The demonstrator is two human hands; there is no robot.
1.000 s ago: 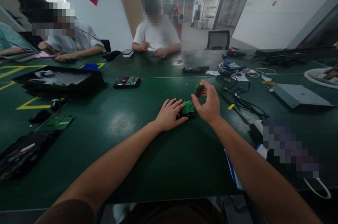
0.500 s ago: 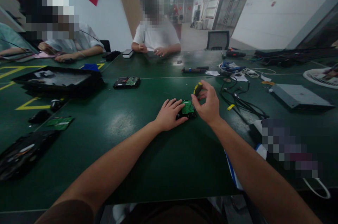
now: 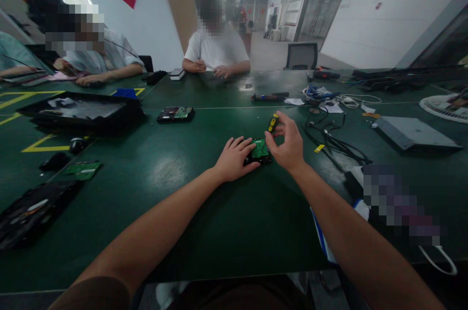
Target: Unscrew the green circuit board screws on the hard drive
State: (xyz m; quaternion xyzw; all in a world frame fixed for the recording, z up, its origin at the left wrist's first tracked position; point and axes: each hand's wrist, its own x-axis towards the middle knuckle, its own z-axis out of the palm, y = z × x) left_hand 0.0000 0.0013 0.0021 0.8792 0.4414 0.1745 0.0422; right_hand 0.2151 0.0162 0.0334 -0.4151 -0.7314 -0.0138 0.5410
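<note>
Presses the left hand (image 3: 234,158) on the near-left edge of a small drive (image 3: 260,150), grip open, fingers spread flat over the black case. Holds a screwdriver (image 3: 272,122) in the right hand (image 3: 288,146), grip closed on the yellow-and-black handle at the fingertips, shaft tilted down toward the green top of the drive; tip too small to tell whether touching. Drive flat on the green table (image 3: 204,203), near its middle, green side up, between both hands. Farther back and to the left, a second drive (image 3: 176,113), also green side up, well apart from the hands. At the far left, a shallow black tray (image 3: 120,105) with a flat grey sheet and a few pale bits inside, too blurred to name. Just in front of the tray, a mouse (image 3: 77,143); nearer still, a loose board (image 3: 83,168), green, lying flat. To the right of the right hand, a tangle of black cables (image 3: 329,137), and beyond it a flat grey box (image 3: 413,132). Across the table, two other people, hands low over small things of their own.
</note>
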